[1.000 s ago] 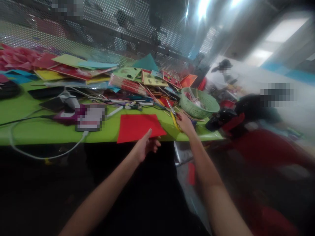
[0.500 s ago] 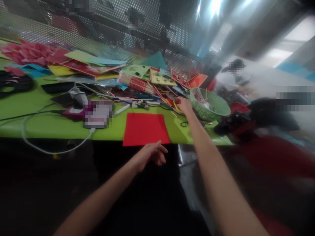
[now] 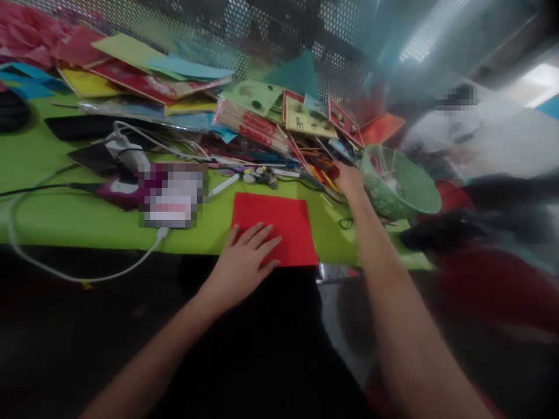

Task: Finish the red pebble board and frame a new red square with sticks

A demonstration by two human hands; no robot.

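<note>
A square red sheet (image 3: 288, 233), perhaps paper or card, lies at the front edge of the green table. My left hand (image 3: 248, 253) rests on its lower left part, fingers spread and nothing held. Farther right, my right hand (image 3: 350, 179) reaches into a heap of pencils and sticks (image 3: 317, 157), close beside a green basket (image 3: 402, 198). Its fingertips dip among thin yellow and orange items (image 3: 328, 177). Blur and the hand itself hide whether they grip one.
Left of the sheet are a white cable (image 3: 131, 267), a purple power strip (image 3: 117, 192) and a blurred-out phone-like device (image 3: 172, 198). Coloured cards and papers (image 3: 174, 70) pile up at the back. A person in white (image 3: 454, 128) is at the far right.
My left hand has moved from beyond the table edge onto the red sheet, its fingers now spread. My right hand stays at the pencil heap. The view has tipped downward.
</note>
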